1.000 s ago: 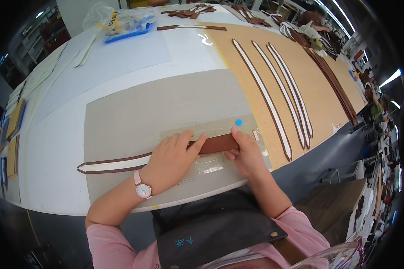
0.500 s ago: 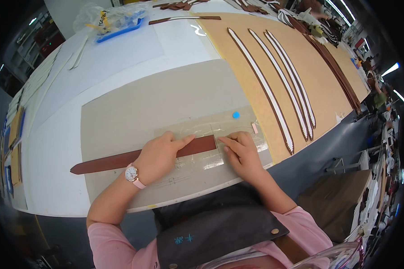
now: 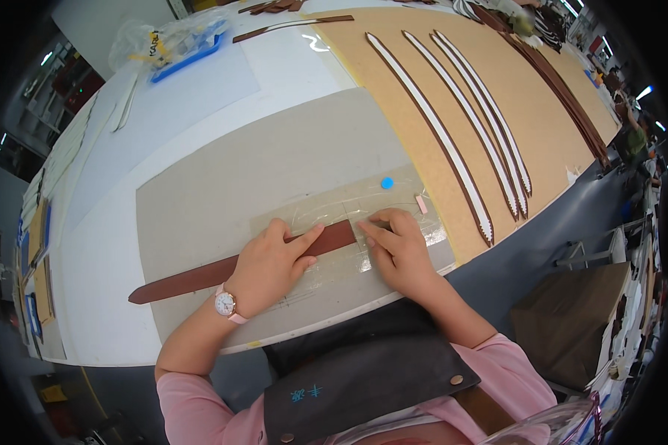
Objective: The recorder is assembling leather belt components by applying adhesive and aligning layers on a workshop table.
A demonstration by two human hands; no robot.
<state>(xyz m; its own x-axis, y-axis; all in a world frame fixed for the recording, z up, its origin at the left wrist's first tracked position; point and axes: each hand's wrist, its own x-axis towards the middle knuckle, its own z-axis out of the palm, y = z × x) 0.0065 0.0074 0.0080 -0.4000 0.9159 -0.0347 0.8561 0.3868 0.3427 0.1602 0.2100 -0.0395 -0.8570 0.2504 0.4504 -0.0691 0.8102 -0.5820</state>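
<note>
1. Reddish-brown and plain-faced, the strap (image 3: 189, 283) tapers to a blunt point at its left end and is cut square at its right.
2. It lies slantwise on the grey board (image 3: 274, 163), its point reaching over the white table (image 3: 89, 230).
3. Our left hand (image 3: 266, 265) rests over it, fingers spread, not clasping.
4. Our right hand (image 3: 402, 252) points at the square end; whether it grips anything, we cannot tell.

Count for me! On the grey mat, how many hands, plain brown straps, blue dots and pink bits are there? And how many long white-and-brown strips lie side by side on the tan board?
Hands: 2, left hand and right hand
Plain brown strap: 1
Blue dot: 1
Pink bit: 1
White-and-brown strips: 4
Total: 9
</note>
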